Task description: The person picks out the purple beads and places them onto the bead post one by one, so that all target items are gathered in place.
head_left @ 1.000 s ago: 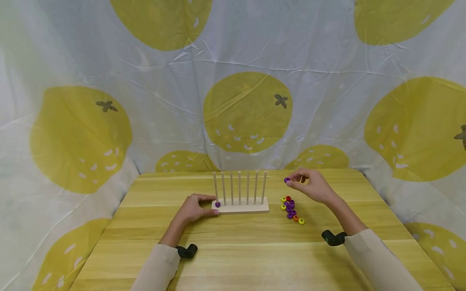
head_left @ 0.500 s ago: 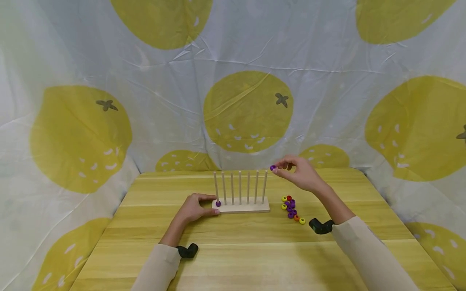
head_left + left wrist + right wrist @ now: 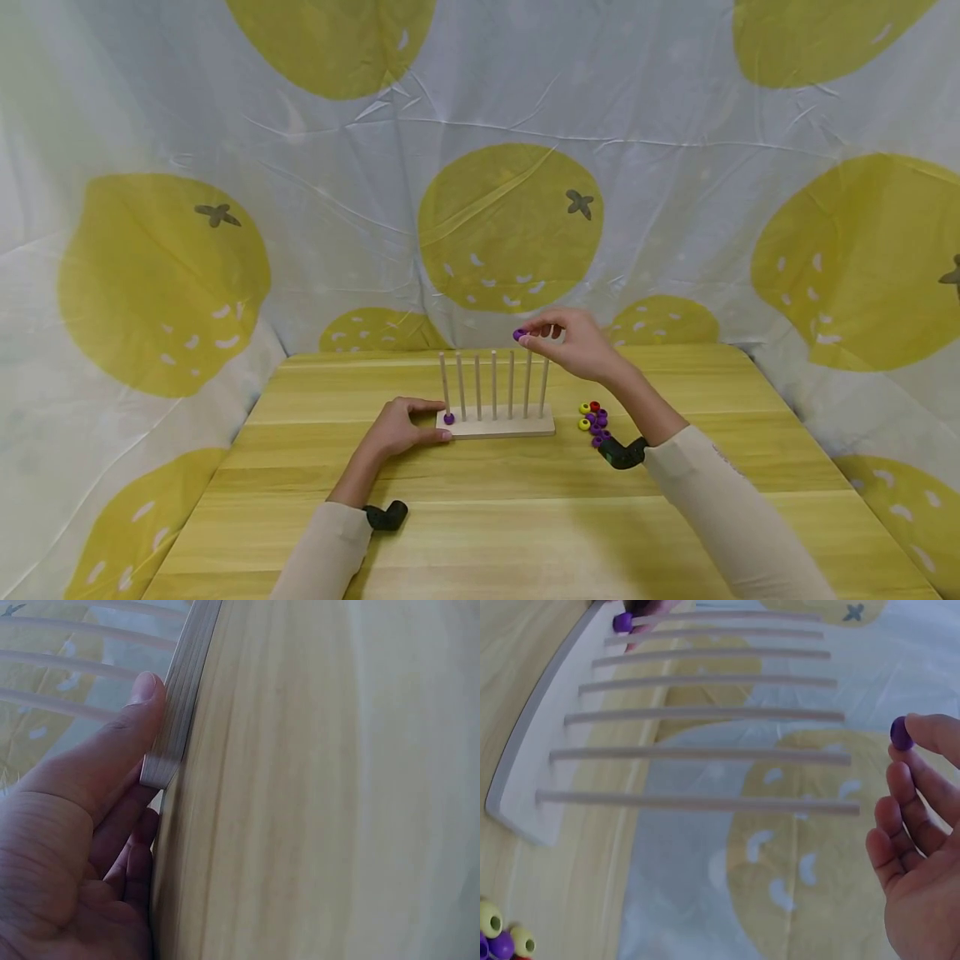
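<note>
A wooden peg rack (image 3: 495,428) with several upright pegs stands on the table. One purple bead (image 3: 448,419) sits at the foot of its leftmost peg. My left hand (image 3: 397,427) grips the left end of the base, the thumb (image 3: 144,697) along the front edge in the left wrist view. Between thumb and forefinger my right hand (image 3: 577,342) pinches another purple bead (image 3: 901,733). That bead is held above the peg tops, over the right part of the rack, apart from the pegs. The other right fingers are loosely curled.
Right of the rack, loose yellow, purple and red beads (image 3: 584,425) lie on the wooden table (image 3: 480,533); the right wrist's black camera (image 3: 624,454) hides part of the pile. A cloth with a lemon print (image 3: 510,233) hangs behind the table.
My right hand has moved left and up with the purple bead, from above the loose beads to over the right-hand pegs. The left hand has stayed on the rack.
</note>
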Demonstrator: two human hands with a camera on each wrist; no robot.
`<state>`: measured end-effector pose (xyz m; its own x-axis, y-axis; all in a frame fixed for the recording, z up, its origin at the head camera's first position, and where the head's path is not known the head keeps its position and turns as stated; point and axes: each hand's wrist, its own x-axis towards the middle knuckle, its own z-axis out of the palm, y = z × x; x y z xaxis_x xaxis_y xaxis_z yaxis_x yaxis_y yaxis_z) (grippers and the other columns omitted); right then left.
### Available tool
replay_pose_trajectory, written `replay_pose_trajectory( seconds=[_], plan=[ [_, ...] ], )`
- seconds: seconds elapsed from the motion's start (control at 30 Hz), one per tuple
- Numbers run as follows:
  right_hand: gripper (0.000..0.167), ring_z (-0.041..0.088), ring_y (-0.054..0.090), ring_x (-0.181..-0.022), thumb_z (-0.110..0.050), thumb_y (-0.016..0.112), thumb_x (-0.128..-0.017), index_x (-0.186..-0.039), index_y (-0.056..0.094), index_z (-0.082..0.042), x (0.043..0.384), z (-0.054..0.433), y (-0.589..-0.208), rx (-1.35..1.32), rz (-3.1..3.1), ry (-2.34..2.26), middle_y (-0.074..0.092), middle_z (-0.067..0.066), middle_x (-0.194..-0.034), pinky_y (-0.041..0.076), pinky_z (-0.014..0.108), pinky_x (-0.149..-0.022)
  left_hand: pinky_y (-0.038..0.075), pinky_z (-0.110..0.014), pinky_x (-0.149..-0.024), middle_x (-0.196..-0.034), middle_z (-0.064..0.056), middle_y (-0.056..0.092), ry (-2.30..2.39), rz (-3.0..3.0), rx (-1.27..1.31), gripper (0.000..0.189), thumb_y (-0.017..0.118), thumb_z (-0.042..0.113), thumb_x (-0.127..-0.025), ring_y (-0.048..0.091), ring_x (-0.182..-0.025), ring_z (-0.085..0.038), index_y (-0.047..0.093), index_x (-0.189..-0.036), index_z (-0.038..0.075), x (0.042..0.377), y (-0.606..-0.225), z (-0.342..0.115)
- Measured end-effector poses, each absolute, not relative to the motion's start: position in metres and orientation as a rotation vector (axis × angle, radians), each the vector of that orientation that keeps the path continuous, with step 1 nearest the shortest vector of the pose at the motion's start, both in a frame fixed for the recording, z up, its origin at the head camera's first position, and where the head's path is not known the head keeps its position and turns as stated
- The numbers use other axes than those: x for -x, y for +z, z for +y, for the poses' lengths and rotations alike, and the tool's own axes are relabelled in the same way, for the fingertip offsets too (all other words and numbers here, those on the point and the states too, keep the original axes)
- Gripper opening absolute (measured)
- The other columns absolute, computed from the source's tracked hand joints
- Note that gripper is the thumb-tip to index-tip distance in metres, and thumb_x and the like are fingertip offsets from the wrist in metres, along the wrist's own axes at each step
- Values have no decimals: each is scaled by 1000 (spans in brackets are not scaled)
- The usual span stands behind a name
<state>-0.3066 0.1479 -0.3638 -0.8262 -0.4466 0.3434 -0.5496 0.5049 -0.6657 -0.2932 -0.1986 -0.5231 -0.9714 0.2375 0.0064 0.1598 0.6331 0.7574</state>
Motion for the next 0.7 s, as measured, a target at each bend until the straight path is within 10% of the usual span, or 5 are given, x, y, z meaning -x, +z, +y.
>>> replay_pose_trajectory(
  seconds=[0.7],
  plan=[
    [23,17,61,-89,-32,69,-100,-115,80,-18,316,72,-361,-1014,-2665,1217,72,-4,-101,51,32,-73,44,-53,-115,-135,-6,69,1274,2747,-315,58,94,46,-72,57,-135,-32,77,-124,26,293,-522,-197]
  ],
)
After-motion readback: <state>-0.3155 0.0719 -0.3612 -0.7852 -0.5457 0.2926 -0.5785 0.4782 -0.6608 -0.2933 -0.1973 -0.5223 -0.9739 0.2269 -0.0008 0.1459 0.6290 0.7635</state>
